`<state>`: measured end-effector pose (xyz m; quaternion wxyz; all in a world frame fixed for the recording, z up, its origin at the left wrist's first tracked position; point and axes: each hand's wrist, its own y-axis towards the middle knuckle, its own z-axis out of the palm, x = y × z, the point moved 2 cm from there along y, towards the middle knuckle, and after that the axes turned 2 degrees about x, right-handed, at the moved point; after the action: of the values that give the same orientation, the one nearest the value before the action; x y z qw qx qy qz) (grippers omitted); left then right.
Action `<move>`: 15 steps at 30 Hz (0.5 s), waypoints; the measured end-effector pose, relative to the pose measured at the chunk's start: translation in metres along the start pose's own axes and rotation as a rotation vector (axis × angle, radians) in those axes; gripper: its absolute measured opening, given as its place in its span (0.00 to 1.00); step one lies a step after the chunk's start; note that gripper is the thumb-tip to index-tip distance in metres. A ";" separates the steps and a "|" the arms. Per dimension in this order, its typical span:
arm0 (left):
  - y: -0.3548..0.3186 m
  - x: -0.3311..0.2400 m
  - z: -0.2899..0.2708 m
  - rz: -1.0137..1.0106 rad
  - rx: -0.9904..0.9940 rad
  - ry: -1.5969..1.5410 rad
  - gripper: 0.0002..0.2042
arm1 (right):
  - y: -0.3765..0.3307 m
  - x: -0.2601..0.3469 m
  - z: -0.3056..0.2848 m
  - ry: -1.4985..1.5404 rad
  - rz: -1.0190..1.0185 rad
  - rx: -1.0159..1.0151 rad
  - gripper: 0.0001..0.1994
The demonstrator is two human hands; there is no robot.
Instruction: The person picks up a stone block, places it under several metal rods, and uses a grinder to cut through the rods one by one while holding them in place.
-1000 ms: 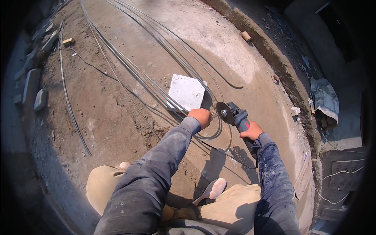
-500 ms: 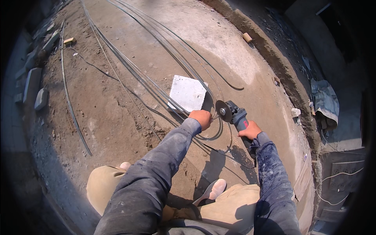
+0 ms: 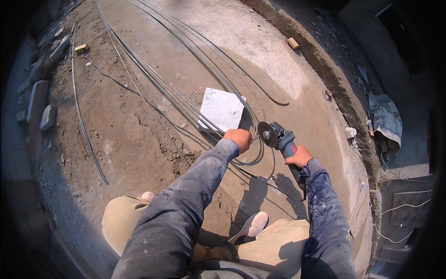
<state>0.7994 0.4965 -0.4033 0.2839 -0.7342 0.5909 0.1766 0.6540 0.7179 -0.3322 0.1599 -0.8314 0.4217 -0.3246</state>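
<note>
My left hand (image 3: pixel 239 140) is closed around the bent part of the steel rods (image 3: pixel 189 108), just below a pale concrete block (image 3: pixel 222 109). The rods run from the far left, pass over the block and curve back in a loop. In my right hand (image 3: pixel 299 156) is an angle grinder (image 3: pixel 288 148), gripped by its grey and black body. Its dark cutting disc (image 3: pixel 267 135) stands beside the rods, a little right of my left hand. Whether the disc touches a rod I cannot tell. A black cord trails from the grinder's rear end.
A thin cable (image 3: pixel 160 111) crosses the dirt on the left. Loose rods (image 3: pixel 80 111) lie farther left, near several stone blocks (image 3: pixel 37 101). On the right runs a low ledge (image 3: pixel 325 69), with a sack (image 3: pixel 385 122) beyond it. My shoe (image 3: pixel 254 225) rests close below.
My right hand and the grinder have shifted slightly right and down, the disc moving a little away from my left hand. The left hand keeps its hold on the rods.
</note>
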 end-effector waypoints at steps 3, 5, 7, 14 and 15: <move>0.001 0.000 0.001 -0.007 0.019 -0.004 0.10 | 0.002 0.000 0.000 0.010 0.009 -0.002 0.22; 0.000 0.000 0.001 -0.008 0.013 0.002 0.10 | 0.002 0.003 0.000 0.022 0.019 0.008 0.22; -0.001 0.001 0.002 -0.008 0.012 0.001 0.10 | 0.004 0.005 0.001 0.032 0.020 0.009 0.23; -0.004 0.001 0.000 0.001 -0.002 0.003 0.11 | 0.009 0.014 0.003 0.030 -0.008 0.000 0.24; -0.004 0.001 0.000 0.005 0.003 0.002 0.11 | 0.010 0.015 0.003 0.024 -0.008 0.001 0.24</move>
<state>0.8035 0.4967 -0.4031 0.2839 -0.7326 0.5932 0.1754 0.6568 0.7005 -0.3341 0.1541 -0.8289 0.4201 -0.3357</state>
